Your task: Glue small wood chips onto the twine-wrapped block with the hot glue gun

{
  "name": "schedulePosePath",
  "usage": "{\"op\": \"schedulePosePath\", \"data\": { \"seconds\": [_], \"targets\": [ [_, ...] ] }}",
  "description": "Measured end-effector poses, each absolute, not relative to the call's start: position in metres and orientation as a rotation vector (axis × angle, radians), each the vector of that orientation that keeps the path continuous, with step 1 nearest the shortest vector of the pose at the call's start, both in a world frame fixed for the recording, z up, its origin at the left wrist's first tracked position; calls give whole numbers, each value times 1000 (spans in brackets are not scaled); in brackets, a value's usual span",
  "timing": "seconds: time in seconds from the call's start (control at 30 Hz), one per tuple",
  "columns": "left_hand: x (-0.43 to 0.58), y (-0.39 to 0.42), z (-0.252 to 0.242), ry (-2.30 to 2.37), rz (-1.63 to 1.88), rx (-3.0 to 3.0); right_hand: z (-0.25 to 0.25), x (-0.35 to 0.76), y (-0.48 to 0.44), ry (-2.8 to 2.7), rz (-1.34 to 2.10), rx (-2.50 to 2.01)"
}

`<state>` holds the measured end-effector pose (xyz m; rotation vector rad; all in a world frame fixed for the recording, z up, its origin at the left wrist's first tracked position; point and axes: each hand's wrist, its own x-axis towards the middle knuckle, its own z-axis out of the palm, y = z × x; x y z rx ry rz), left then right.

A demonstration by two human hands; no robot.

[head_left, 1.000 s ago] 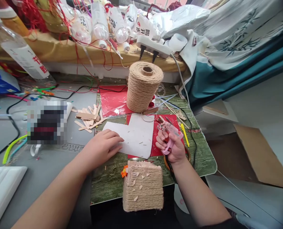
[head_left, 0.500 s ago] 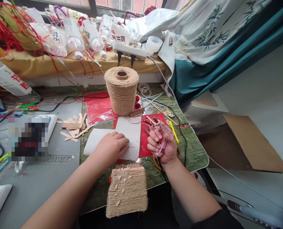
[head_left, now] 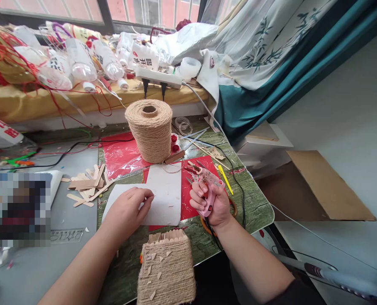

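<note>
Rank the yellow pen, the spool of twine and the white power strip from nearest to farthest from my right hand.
1. The yellow pen, just beyond the right hand, which grips a pink glue gun.
2. The spool of twine, farther back on the left.
3. The power strip, on the ledge behind the spool.

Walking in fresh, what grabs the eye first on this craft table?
A fat spool of jute twine stands upright mid-table. In front of it, the right hand clutches a pink glue gun while the left hand rests on a white sheet. A twine-wrapped box sits at the near edge.
</note>
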<state>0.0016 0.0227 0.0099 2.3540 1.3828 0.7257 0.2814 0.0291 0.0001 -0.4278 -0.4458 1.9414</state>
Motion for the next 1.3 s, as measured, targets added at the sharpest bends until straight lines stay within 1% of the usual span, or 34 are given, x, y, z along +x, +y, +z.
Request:
{"op": "schedulePosePath", "data": {
  "seconds": [0.13, 0.33, 0.5, 0.63, 0.77, 0.87, 0.97, 1.07, 1.3],
  "targets": [
    [-1, 20, 15, 1403, 784, 2327, 1, 281, 31, -431, 1958, -400],
    [-5, 30, 4, 1329, 681, 2452, -1, 281, 33, -429, 1980, -399],
    [-9, 37, 0, 1160, 550, 2540, -5, 279, 34, -467, 1954, -464],
    [-7, 35, 2, 977, 518, 2611, -4, 271, 29, -566, 1888, -641],
    [-8, 33, 2, 967, 513, 2655, 4, 271, 21, -684, 1686, -988],
    [-12, 32, 1, 998, 523, 2651, 10, 289, 19, -699, 1559, -1101],
    [-15, 31, 2, 1052, 577, 2604, 10, 322, 22, -734, 1476, -1071],
    [-17, 30, 3, 1095, 605, 2554, 2, 364, 28, -806, 1272, -1115],
    [-19, 33, -3, 1050, 670, 2557, -8, 448, 26, -1086, 862, -1578]
  ]
}}
